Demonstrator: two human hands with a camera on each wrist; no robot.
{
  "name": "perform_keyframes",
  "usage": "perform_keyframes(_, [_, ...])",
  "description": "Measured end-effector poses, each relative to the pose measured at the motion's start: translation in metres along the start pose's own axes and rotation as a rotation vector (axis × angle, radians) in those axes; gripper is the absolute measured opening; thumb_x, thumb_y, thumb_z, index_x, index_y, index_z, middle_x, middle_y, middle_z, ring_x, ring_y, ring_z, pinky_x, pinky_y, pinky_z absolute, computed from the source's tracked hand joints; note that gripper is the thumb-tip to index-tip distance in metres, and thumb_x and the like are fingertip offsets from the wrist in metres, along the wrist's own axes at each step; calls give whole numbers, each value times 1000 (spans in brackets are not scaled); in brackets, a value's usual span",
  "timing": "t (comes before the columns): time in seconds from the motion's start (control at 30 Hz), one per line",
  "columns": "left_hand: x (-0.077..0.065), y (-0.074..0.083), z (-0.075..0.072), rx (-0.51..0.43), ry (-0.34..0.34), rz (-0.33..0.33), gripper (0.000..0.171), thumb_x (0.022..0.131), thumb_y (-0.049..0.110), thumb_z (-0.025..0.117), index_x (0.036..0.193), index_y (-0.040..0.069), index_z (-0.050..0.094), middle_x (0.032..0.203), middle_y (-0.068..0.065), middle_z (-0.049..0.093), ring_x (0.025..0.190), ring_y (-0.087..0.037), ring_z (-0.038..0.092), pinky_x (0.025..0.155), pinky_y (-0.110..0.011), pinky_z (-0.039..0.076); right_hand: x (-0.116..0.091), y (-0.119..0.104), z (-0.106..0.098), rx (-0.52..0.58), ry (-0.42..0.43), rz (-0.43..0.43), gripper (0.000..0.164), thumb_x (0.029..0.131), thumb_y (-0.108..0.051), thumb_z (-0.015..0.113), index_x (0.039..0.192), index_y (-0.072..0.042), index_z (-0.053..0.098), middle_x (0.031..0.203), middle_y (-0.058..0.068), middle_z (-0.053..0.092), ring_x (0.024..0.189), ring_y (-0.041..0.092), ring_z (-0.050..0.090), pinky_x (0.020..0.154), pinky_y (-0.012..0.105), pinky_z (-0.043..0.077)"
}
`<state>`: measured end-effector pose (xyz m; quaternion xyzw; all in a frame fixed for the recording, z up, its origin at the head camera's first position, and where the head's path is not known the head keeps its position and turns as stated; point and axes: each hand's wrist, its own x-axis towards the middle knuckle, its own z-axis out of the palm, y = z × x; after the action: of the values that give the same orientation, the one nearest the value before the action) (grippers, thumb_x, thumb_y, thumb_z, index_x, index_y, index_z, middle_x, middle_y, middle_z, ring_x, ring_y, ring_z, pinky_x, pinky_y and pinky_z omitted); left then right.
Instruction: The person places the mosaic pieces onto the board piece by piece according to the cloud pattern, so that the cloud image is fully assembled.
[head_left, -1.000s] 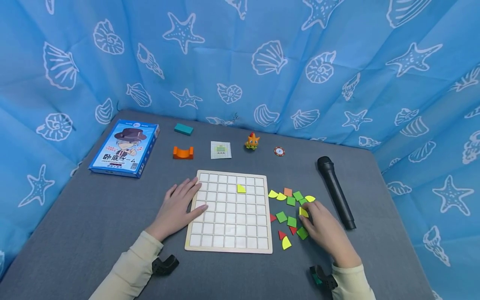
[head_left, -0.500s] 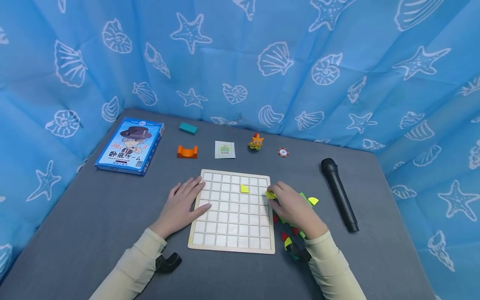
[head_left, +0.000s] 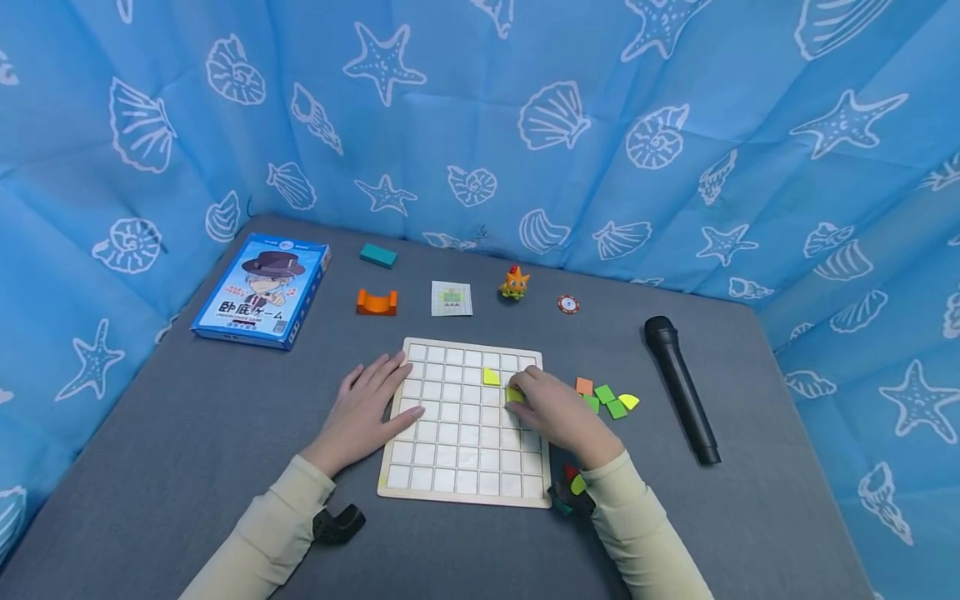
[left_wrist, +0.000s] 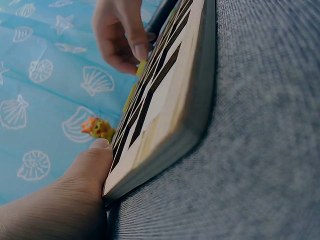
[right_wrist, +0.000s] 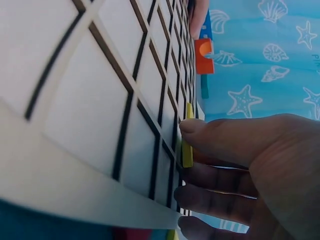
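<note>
Right hand (head_left: 551, 408): it's leaving the loose pieces (head_left: 604, 394), where the frame from 1.0 s ago is showing it, and now it's reaching across the right half of the grid board (head_left: 447, 411)!
Right fingers: thumb and fingertips are closing in a pinch on the held yellow piece (head_left: 513, 394), with the other fingers curling loosely beneath in the right wrist view.
Held yellow piece: it's sitting just right of the placed yellow piece (head_left: 491, 377) and a little nearer the person (whether it's touching the board, the pictures aren't telling).
Left hand (head_left: 360, 414): fingers are spreading and lying relaxed along the board's left edge, thumb resting over the cells; it's gripping nothing that shows.
Score so far: 1 piece is lying on the cells, a 2nd is being carried in, and nearly all the visible cells are standing bare, so this is looking like an early stage.
Still off the board: green, orange and yellow shapes are lying to its right, while a red piece (head_left: 571, 472) is peeping out by the right wrist (the forearm is hiding part of that area, so no full count).
Far side: a pattern card (head_left: 452, 298) is lying beyond the board, its print too small to read surely, with the orange arch (head_left: 377, 302) and the chick figure (head_left: 514, 283) flanking it.
Far right: a black microphone (head_left: 682, 392) is lying untouched.
</note>
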<state>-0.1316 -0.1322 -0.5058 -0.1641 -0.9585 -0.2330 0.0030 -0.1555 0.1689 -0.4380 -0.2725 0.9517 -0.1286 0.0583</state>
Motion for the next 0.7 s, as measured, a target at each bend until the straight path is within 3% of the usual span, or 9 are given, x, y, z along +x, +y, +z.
perform_keyframes(0.3, [-1, 0, 0, -9, 6, 9, 75, 91, 63, 47, 150, 18, 35, 159, 0, 23, 146, -26, 19, 114, -56, 11, 2, 0, 5, 30, -8, 34, 25, 89, -23, 70, 109, -10, 64, 94, 0, 60, 77, 10, 53, 69, 31, 48])
perform_keyframes(0.7, [0, 1, 0, 2, 7, 2, 75, 91, 63, 47, 149, 17, 35, 159, -1, 23, 146, -26, 19, 113, -57, 12, 5, 0, 5, 44, -18, 16, 28, 88, -21, 70, 113, -10, 65, 95, 0, 60, 77, 9, 53, 71, 31, 49])
